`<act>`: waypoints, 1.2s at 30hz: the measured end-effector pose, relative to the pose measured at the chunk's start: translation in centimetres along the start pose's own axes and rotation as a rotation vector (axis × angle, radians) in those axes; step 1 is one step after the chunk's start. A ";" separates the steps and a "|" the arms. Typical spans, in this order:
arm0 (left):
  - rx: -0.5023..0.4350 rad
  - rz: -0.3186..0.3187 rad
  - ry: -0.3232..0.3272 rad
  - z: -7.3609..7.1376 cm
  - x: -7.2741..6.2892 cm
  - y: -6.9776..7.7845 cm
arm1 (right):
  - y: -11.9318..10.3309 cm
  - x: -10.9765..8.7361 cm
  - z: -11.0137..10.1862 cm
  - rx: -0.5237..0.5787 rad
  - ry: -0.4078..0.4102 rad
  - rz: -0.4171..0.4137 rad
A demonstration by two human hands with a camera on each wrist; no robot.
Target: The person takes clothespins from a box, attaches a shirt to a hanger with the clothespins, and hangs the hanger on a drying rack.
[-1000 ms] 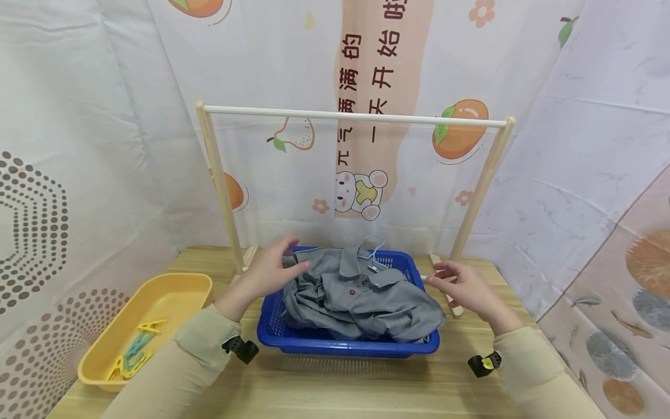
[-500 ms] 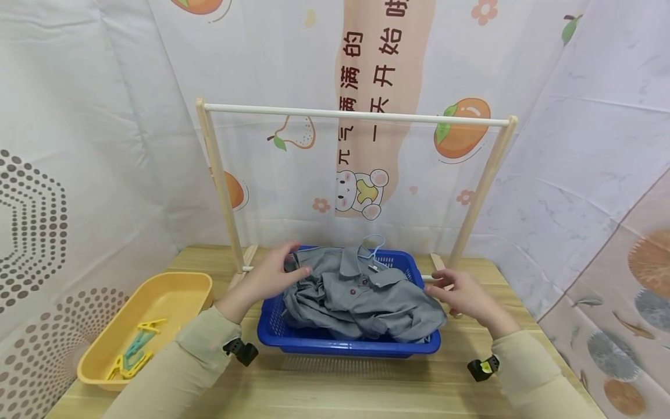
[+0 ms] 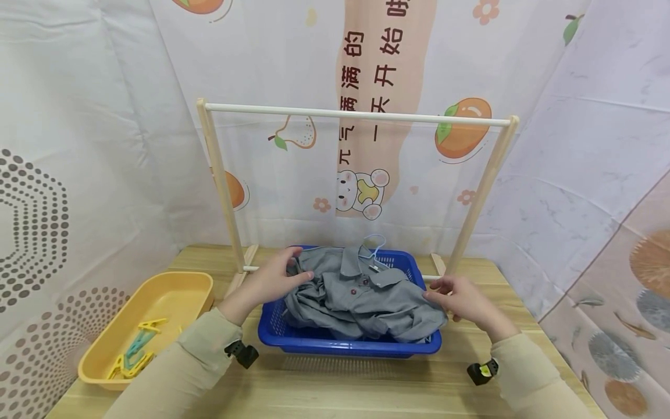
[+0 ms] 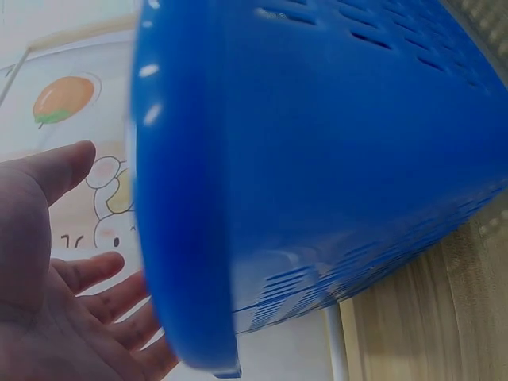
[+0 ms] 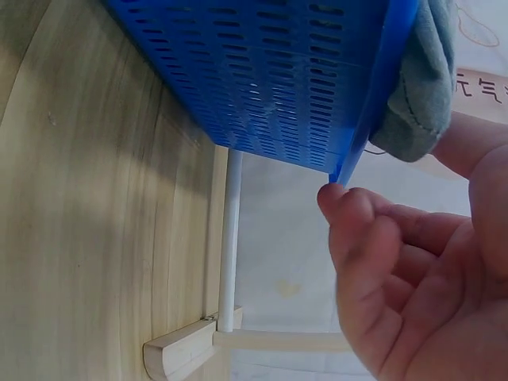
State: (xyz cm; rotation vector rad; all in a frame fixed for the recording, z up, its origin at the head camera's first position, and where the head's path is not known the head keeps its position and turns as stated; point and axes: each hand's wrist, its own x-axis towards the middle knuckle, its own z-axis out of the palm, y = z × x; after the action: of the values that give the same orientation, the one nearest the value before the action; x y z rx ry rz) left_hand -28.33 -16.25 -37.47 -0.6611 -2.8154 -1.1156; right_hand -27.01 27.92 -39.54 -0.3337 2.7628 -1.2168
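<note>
In the head view a rumpled grey button-up shirt (image 3: pixel 361 297) lies in a blue plastic basket (image 3: pixel 348 349), on a pale blue hanger (image 3: pixel 374 241) whose hook sticks up at the collar. My left hand (image 3: pixel 273 280) is at the basket's back left corner, thumb over the shirt, fingers loosely bent near the rim. The left wrist view shows those fingers spread beside the basket wall (image 4: pixel 333 135). On the right side, my right hand (image 3: pixel 463 299) has its thumb at the shirt's edge. Its fingers (image 5: pixel 357 230) bend loosely beneath the rim in the right wrist view.
Behind the basket stands a wooden rack with a white top bar (image 3: pixel 356 115); its right foot (image 5: pixel 178 349) shows in the right wrist view. A yellow tray (image 3: pixel 173 291) with several yellow and teal clothes pegs (image 3: pixel 137 343) is at the left. Printed curtains surround the wooden table (image 3: pixel 324 390).
My right hand has come in to the basket's right edge and the shirt, moving slightly lower. My left hand has settled a little closer to the left corner. Basket and shirt stay put.
</note>
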 end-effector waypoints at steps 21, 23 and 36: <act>0.030 0.010 -0.072 0.4 -0.1 0.0 | 0.1 -0.2 -0.1 -0.002 -0.078 -0.024; 0.029 0.009 -0.079 0.4 -0.1 0.0 | 0.1 -0.2 -0.1 0.004 -0.083 -0.023; 0.023 0.014 -0.102 0.3 -0.2 0.2 | 0.0 -0.3 -0.1 0.031 -0.097 -0.032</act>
State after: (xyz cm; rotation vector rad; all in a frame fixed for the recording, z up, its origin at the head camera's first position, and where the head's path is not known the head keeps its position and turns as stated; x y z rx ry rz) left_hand -27.99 -15.99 -37.65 -0.7552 -2.8987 -1.0761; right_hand -26.69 28.04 -39.46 -0.4241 2.6639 -1.2147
